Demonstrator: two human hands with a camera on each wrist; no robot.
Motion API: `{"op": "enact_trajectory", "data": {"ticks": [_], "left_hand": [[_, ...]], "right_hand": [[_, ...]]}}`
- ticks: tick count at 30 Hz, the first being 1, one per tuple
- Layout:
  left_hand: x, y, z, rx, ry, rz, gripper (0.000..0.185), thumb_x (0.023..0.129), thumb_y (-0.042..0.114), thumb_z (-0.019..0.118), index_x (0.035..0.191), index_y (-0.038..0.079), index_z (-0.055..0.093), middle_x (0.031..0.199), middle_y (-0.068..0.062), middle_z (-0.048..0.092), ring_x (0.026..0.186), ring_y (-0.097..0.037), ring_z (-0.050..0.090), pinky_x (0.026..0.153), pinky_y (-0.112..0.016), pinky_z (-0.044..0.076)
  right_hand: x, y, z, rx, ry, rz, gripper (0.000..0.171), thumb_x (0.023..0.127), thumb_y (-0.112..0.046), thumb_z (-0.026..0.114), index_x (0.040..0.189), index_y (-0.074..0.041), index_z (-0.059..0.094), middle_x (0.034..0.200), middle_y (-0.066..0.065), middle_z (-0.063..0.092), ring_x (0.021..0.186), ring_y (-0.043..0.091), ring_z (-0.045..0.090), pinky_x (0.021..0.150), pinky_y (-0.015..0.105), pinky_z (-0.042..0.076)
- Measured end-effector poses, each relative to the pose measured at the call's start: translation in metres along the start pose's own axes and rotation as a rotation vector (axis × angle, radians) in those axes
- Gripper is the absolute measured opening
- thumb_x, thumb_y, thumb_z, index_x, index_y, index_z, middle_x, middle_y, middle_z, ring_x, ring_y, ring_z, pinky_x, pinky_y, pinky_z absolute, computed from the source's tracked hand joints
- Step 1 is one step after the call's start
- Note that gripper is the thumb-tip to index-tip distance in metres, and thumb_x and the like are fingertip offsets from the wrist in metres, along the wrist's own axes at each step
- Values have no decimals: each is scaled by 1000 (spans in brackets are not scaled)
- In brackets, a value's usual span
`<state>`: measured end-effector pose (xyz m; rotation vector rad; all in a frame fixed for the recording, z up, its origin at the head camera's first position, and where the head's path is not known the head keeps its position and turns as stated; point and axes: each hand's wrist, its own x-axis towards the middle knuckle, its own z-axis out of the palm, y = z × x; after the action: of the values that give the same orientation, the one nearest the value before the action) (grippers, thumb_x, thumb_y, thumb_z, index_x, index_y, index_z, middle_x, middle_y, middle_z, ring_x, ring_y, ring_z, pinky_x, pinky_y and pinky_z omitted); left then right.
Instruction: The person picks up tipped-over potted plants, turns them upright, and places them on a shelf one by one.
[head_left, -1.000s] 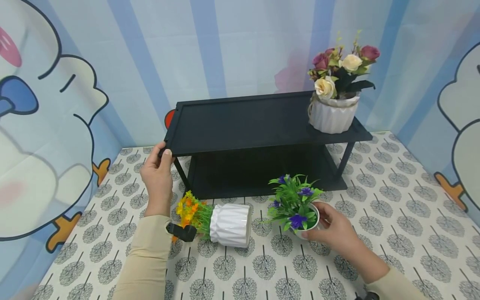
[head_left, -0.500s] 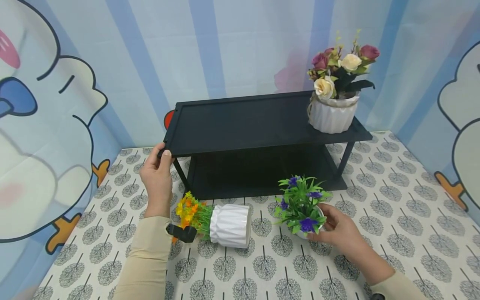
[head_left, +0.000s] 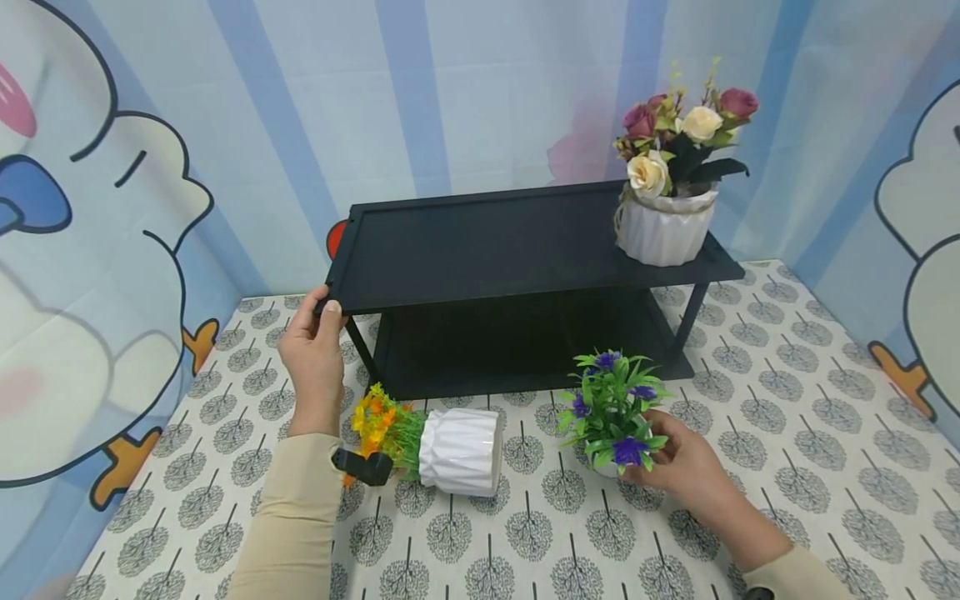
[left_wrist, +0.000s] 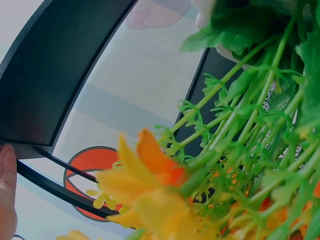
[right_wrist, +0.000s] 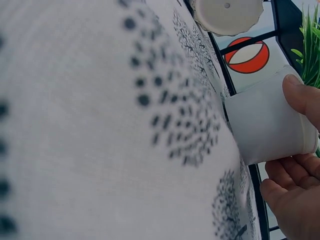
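While left hand (head_left: 313,350) grips shelf (head_left: 480,250) corner, right hand (head_left: 678,462) holds purple-flower pot (right_wrist: 267,120) w/ curled fingers.

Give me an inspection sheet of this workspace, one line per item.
Surface: table with tree-print cloth, bearing everything.
Job's things: small white pot of purple flowers, near upright; black two-tier shelf.
Clutter: ribbed white pot of orange flowers lying on its side; ribbed white pot of roses upright on the shelf's top right.
Grippers: right hand holds the purple-flower pot; left hand grips the shelf's front left corner.
Cables: nothing seen.
Surroundings: blue striped cartoon backdrop.
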<state>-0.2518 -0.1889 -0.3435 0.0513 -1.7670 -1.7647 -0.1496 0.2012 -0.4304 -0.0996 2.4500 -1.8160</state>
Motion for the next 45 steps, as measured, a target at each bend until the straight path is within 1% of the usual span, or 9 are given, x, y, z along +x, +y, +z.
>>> {"op": "enact_trajectory", "data": {"ticks": [9,14,21,23,33,35,37,40,45], "left_hand": [[0,-1,-1,-1,0,-2,33,95,18,52,125,6,58,128,-9,56,111,-18,57,95,-26,49],[2,-3,-1,-9,1,-3,33,95,18,53,125,7,58,128,-10,56,111,-17,57,95,-26,49],[2,-4,-1,-22,-4,7,32,95,18,53,125,7,58,130,-10,54,112,-18,56,95,-25,49],[1,-4,-1,-22,-6,14,32,95,18,53,125,7,58,130,-9,54,112,-18,56,95,-26,49],[1,-1,0,-24,-10,18,32,95,16,52,124,6,58,128,-9,54,110,-17,56,95,-26,49],[0,0,0,-20,-11,18,32,95,17,52,125,6,58,128,-9,54,110,-16,56,95,-26,49],[0,0,0,-14,-8,16,32,95,17,52,125,6,58,128,-8,54,110,-16,56,95,-26,49],[1,0,-1,-6,-2,13,32,95,17,52,125,7,58,128,-8,54,109,-14,56,95,-26,49],[0,1,-1,5,-6,20,32,95,16,52,125,6,58,127,-8,54,109,-16,57,95,-26,49]], "right_hand": [[1,1,-1,-13,1,5,81,66,-7,80,135,1,38,115,20,51,76,7,59,65,24,56],[1,0,-1,-7,-7,1,82,66,-6,80,135,2,37,116,20,51,85,7,60,72,21,56],[0,-1,2,-42,-2,0,85,66,-7,80,137,4,34,125,24,49,111,37,55,88,26,53],[1,-1,3,-70,5,-3,84,67,-9,80,137,3,36,127,24,50,115,40,52,90,29,52],[2,2,3,-94,18,12,78,70,-13,79,136,-1,40,125,23,54,112,32,55,89,27,52],[2,1,3,-86,13,28,76,71,-13,78,136,-2,41,114,20,60,98,23,61,80,24,55],[1,0,2,-83,8,44,75,70,-13,79,135,-4,42,94,12,63,77,11,58,65,20,54],[1,-2,3,-72,1,49,74,70,-13,79,134,-4,44,88,6,63,68,5,51,59,20,51],[1,-10,4,-63,3,46,77,70,-14,79,136,-4,42,115,17,61,92,11,59,78,20,53]]}}
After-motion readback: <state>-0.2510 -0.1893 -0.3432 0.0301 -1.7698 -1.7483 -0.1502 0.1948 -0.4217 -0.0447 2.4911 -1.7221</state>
